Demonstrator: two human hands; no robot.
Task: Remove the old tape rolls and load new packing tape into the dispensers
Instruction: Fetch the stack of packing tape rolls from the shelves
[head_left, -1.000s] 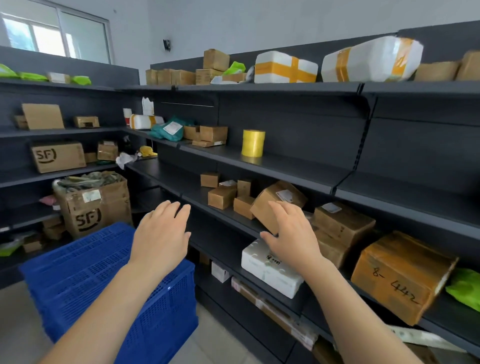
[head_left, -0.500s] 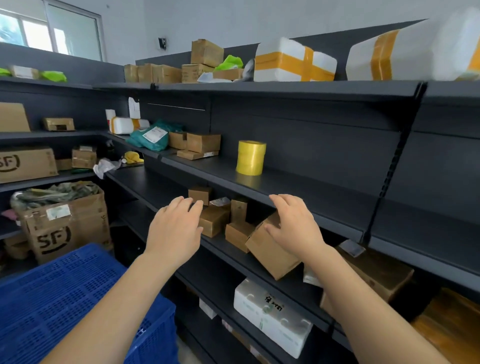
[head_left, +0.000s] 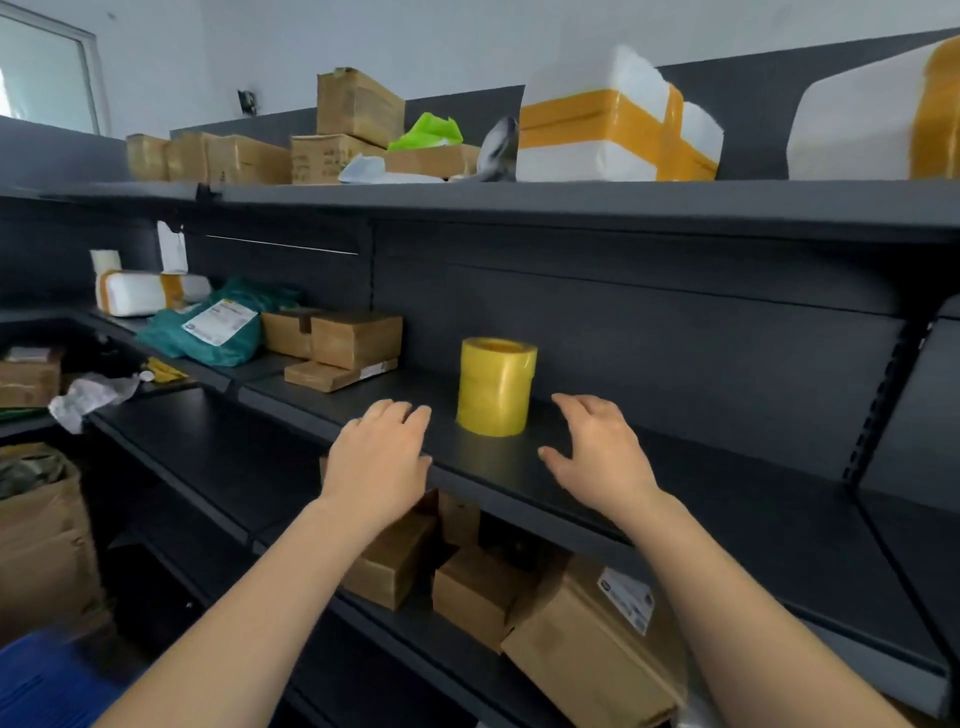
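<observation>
A stack of yellow packing tape rolls (head_left: 496, 385) stands upright on a dark shelf (head_left: 675, 483) at chest height. My left hand (head_left: 382, 457) hovers over the shelf's front edge, just left of the stack, fingers loosely apart and holding nothing. My right hand (head_left: 597, 452) is held open just right of the stack, palm turned toward it, a small gap between them. Neither hand touches the tape. No tape dispenser is in view.
Cardboard boxes (head_left: 356, 340) and a green mail bag (head_left: 218, 327) lie farther left on the same shelf. More boxes (head_left: 483, 597) fill the shelf below. White foam boxes (head_left: 613, 135) sit on the top shelf. A blue crate (head_left: 47, 680) shows at the bottom left.
Both hands have risen from the lower shelf of boxes to the shelf with the yellow tape, and the view has moved closer and upward. The hands now flank the tape stack.
</observation>
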